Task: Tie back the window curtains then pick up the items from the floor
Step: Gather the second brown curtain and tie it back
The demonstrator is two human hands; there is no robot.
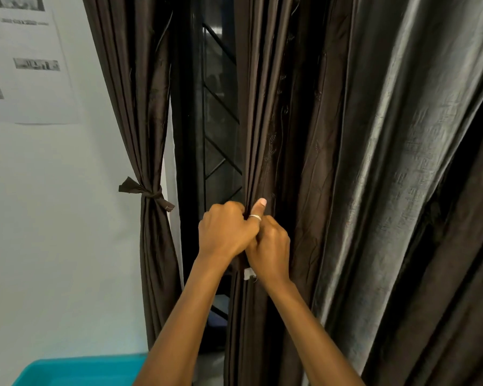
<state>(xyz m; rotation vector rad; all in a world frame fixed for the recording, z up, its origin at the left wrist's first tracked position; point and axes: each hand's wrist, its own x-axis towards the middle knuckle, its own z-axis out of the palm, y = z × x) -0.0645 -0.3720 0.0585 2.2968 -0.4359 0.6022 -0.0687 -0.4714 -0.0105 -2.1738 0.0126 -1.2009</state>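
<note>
Pale wall fills the left of the view, with dark drapes hanging over a window on the right.

Both hands meet at the middle of the dark brown curtain [265, 121]. The left hand [225, 232] has a tight grip, fingers curled into a fist round the gathered inner edge of the fabric. The right hand [269, 246] presses against it from the other side, its grip equally tight, fingers wrapped into the same bunch of folds. A thumb wearing a silver ring [255, 217] sticks up between the two fists; whose thumb it is cannot be told. Whether a tie band lies inside the fists is hidden.

Just under the hands a small white tag [248, 273] shows against the cloth. Above and below the fists the pleats are drawn narrow, and they spread wider toward the top. To the right, touching this drape, hangs a shiny grey curtain lining [402, 135] in broad folds.

Left of the hands the black window grille [221, 107] shows in the gap. Beyond it the tied curtain [148, 107] hangs cinched at its waist by a knotted fabric tie [147, 195]. Printed paper sheets [25, 65] are stuck on the wall at the upper left, and a teal plastic bin [81, 369] sits at the bottom left corner.
</note>
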